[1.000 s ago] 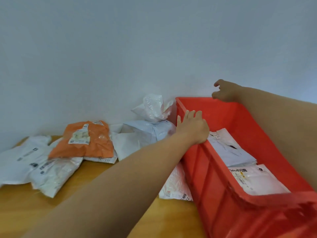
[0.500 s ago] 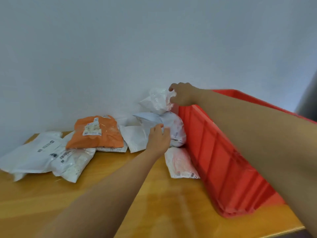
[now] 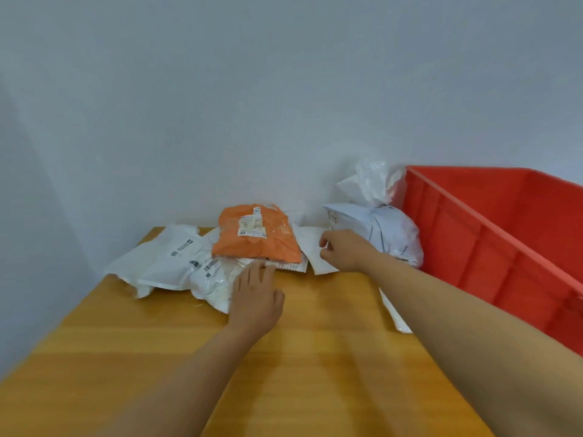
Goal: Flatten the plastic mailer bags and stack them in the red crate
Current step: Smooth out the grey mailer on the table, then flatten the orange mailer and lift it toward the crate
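Table (image 3: 315,357): I see a yellow wood top set against a pale wall; its near half is bare room, crossed only by my two forearms, and its left edge runs out to a corner behind the bags.

Red crate (image 3: 492,247): it stands on the table's right side, long ribbed wall facing me, rim cut off by the frame edge. I cannot see its floor from here.

White mailer bags (image 3: 170,263): a heap at the table's far left, overlapping one another, with black barcodes and printed blocks too small for me to read.

Grey-blue mailer (image 3: 385,231): bulging, pressed against the crate's left wall; a label with digits I cannot make out sits near its top. A crumpled clear bag (image 3: 369,184) rises behind it against the wall.

Orange mailer (image 3: 255,238): it lies between the white heap and the grey-blue mailer, resting on other bags, with a white shipping label, unreadable, on its upper face.

Flat white mailer (image 3: 312,250): just right of the orange one, lying on the table.

Thin white bag (image 3: 394,313): only an edge shows beside the crate's base, under my right forearm.

Left hand (image 3: 255,301): palm down, grip spread, fingertips touching the near edge of the white heap below the orange mailer.

Right hand (image 3: 344,250): reached across, grip curled and pinching the flat white mailer's right edge.
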Available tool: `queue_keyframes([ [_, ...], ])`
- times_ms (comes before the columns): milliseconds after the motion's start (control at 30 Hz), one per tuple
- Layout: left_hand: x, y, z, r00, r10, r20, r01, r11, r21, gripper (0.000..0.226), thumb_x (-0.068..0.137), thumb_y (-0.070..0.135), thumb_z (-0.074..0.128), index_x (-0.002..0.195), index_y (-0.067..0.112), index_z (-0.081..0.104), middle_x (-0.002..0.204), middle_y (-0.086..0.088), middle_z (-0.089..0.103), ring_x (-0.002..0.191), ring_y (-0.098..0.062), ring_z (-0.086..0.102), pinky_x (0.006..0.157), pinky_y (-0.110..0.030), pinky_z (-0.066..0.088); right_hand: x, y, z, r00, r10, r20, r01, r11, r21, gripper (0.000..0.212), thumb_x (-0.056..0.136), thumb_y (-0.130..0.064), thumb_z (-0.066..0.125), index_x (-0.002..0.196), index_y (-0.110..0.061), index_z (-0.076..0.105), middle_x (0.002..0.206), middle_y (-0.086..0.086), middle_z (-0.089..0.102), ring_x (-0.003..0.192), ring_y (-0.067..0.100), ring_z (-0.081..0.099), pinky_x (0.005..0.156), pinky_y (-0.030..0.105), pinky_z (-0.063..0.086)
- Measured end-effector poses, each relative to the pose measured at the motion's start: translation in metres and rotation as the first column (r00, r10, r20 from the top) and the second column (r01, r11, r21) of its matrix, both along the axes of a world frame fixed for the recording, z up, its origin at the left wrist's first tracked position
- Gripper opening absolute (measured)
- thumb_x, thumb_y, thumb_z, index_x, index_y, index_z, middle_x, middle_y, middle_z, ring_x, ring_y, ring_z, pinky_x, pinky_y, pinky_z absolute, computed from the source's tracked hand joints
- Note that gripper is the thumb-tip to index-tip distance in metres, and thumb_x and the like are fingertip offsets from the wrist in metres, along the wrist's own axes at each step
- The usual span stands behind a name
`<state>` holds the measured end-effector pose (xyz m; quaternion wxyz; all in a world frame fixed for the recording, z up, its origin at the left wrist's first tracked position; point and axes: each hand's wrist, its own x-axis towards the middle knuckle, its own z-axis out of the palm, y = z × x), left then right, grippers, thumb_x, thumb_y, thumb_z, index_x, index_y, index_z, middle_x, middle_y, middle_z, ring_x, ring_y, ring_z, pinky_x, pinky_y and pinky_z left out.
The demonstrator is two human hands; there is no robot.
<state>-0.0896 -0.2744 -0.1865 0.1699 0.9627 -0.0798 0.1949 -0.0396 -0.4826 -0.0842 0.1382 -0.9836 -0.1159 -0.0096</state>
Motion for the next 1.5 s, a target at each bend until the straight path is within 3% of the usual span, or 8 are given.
queue_keyframes([
  [167, -0.003, 0.046, -0.004, 0.988, 0.089, 0.124, -0.09, 0.996, 0.004, 0.054, 0.081, 0.027, 0.045, 0.13, 0.008, 0.055, 0.142, -0.02, 0.048, 0.136, -0.038, 0.037, 0.109, -0.055, 0.035, 0.008, 0.033, -0.031, 0.999, 0.047, -0.011, -0.047, 0.999, -0.004, 0.035, 0.097, -0.033, 0.052, 0.126, -0.014, 0.059, 0.126, 0.006, 0.059, 0.11, 0.023, 0.056, 0.092, 0.037, 0.048],
  [300, -0.001, 0.084, -0.019, 0.979, 0.189, 0.081, -0.19, 0.982, 0.001, 0.065, 0.082, 0.039, 0.041, 0.14, 0.009, 0.047, 0.15, -0.02, 0.039, 0.143, -0.037, 0.028, 0.114, -0.056, 0.026, 0.014, 0.064, -0.052, 0.996, 0.083, -0.013, -0.084, 0.996, -0.029, 0.038, 0.096, -0.033, 0.053, 0.131, -0.018, 0.054, 0.133, 0.007, 0.052, 0.117, 0.026, 0.05, 0.096, 0.039, 0.046],
  [667, 0.003, 0.106, -0.052, 0.98, 0.188, 0.065, -0.186, 0.982, -0.033, 0.075, 0.089, 0.058, 0.034, 0.153, 0.02, 0.031, 0.163, -0.008, 0.018, 0.152, -0.027, 0.008, 0.121, -0.044, 0.005, 0.049, 0.121, -0.079, 0.98, -0.003, 0.198, -0.001, 1.0, 0.019, 0.084, 0.093, -0.043, 0.059, 0.156, -0.023, 0.006, 0.164, 0.009, 0.005, 0.15, 0.032, 0.009, 0.118, 0.047, 0.022],
  [867, 0.006, 0.105, -0.056, 0.977, 0.193, 0.091, -0.194, 0.981, -0.005, 0.078, 0.087, 0.06, 0.038, 0.153, 0.019, 0.031, 0.163, -0.009, 0.019, 0.151, -0.031, 0.011, 0.121, -0.044, 0.006, 0.069, 0.145, -0.078, 0.967, 0.011, 0.256, 0.004, 0.998, -0.055, 0.076, 0.099, -0.046, 0.05, 0.158, -0.026, 0.005, 0.165, 0.01, 0.009, 0.151, 0.035, 0.011, 0.12, 0.05, 0.016],
  [1100, 0.007, 0.106, -0.058, 0.973, 0.204, 0.103, -0.207, 0.978, 0.014, 0.078, 0.088, 0.059, 0.038, 0.154, 0.019, 0.027, 0.164, -0.008, 0.016, 0.152, -0.03, 0.008, 0.121, -0.042, 0.002, 0.075, 0.151, -0.073, 0.932, 0.031, 0.362, 0.009, 0.994, -0.11, 0.044, 0.099, -0.02, 0.048, 0.142, -0.02, 0.038, 0.145, 0.01, 0.043, 0.126, 0.033, 0.046, 0.094, 0.043, 0.046],
  [1200, 0.007, 0.105, -0.057, 0.973, 0.208, 0.098, -0.21, 0.978, 0.011, 0.077, 0.088, 0.058, 0.037, 0.154, 0.019, 0.029, 0.164, -0.008, 0.017, 0.152, -0.029, 0.008, 0.121, -0.041, 0.002, 0.072, 0.141, -0.067, 0.91, 0.024, 0.415, -0.021, 1.0, -0.011, 0.04, 0.098, -0.02, 0.051, 0.138, -0.017, 0.044, 0.138, 0.008, 0.047, 0.12, 0.031, 0.049, 0.079, 0.041, 0.048],
  [1300, 0.006, 0.105, -0.055, 0.973, 0.209, 0.095, -0.21, 0.978, 0.005, 0.075, 0.089, 0.057, 0.036, 0.153, 0.018, 0.031, 0.163, -0.009, 0.018, 0.152, -0.028, 0.009, 0.121, -0.041, 0.001, 0.058, 0.127, -0.06, 0.906, -0.018, 0.424, -0.092, 0.967, 0.238, 0.037, 0.098, -0.017, 0.05, 0.135, -0.014, 0.048, 0.133, 0.008, 0.05, 0.112, 0.029, 0.052, 0.071, 0.036, 0.045],
  [1500, 0.001, 0.105, -0.05, 0.97, 0.193, 0.145, -0.189, 0.981, -0.038, 0.067, 0.094, 0.052, 0.033, 0.15, 0.015, 0.038, 0.159, -0.012, 0.028, 0.149, -0.029, 0.017, 0.12, -0.048, 0.016, -0.001, 0.093, -0.035, 0.951, -0.146, 0.273, -0.14, 0.584, 0.8, 0.021, 0.096, -0.021, 0.06, 0.112, -0.026, 0.047, 0.093, -0.009, 0.062, 0.081, 0.003, 0.062, 0.068, 0.025, 0.048],
])
